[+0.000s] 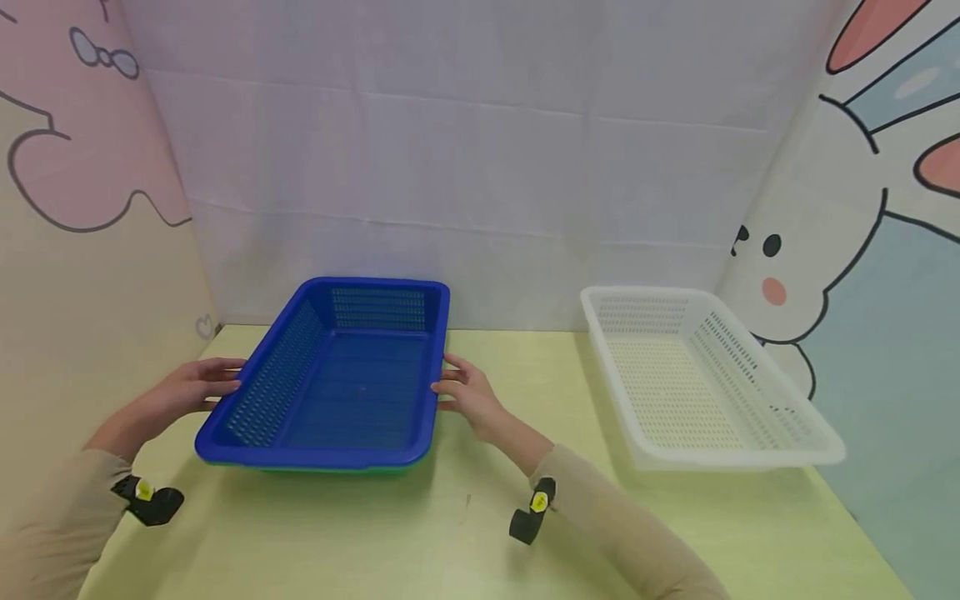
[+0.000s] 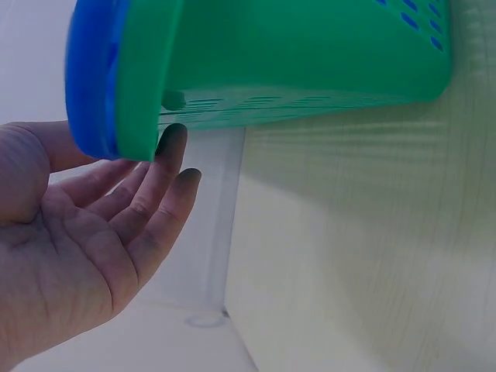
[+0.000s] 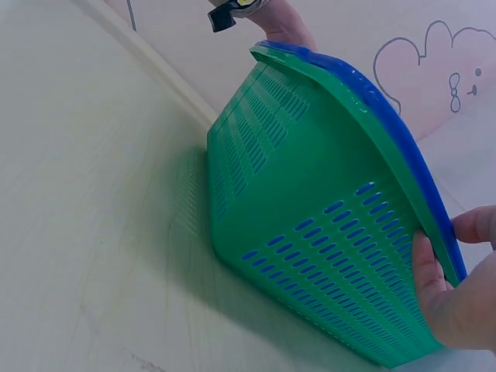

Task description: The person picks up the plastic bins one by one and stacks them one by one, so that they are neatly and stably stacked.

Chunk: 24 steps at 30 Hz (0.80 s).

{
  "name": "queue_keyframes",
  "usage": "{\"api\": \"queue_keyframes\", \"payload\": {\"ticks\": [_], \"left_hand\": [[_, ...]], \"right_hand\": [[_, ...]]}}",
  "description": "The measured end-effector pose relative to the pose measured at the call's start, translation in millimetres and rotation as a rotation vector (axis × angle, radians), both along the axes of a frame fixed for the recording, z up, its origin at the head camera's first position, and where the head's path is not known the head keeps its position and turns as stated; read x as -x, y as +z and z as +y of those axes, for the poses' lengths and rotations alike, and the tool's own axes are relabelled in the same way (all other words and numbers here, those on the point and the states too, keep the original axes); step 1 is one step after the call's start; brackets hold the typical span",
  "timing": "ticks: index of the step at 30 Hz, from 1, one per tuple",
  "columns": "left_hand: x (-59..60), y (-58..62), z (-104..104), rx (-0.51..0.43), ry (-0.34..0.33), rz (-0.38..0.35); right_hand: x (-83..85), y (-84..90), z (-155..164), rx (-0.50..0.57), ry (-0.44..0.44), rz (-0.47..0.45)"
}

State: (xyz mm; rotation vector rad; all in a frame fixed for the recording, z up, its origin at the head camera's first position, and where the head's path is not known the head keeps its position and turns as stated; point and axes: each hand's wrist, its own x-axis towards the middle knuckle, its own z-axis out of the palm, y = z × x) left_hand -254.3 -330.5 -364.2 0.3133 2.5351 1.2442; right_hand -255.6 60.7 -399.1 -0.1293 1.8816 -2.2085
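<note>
A blue plastic basket sits nested inside a green basket, their rims one over the other. My left hand holds the left side of the paired rims. In the left wrist view its fingers reach below the green rim, with the thumb partly hidden behind the blue one. On the opposite side, my right hand pinches both rims, thumb at the blue edge and fingers under the green one. The inside of the blue basket shows bare slotted walls and a flat bottom.
A white slotted basket stands on the right of the pale yellow table. A white cloth wall closes off the back, and printed panels flank both sides.
</note>
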Motion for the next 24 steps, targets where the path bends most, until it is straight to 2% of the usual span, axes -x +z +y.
{"api": "queue_keyframes", "payload": {"ticks": [9,17,24], "left_hand": [[-4.9,-2.8,17,-0.066,-0.017,0.024],[-3.5,-9.9,21,-0.094,0.006,0.007],[-2.7,-11.4,25,-0.122,-0.012,0.02]], "right_hand": [[0.0,0.5,20,-0.028,-0.002,0.011],[-1.1,1.5,29,-0.067,0.014,0.012],[-0.3,0.9,33,-0.051,0.008,0.014]]}}
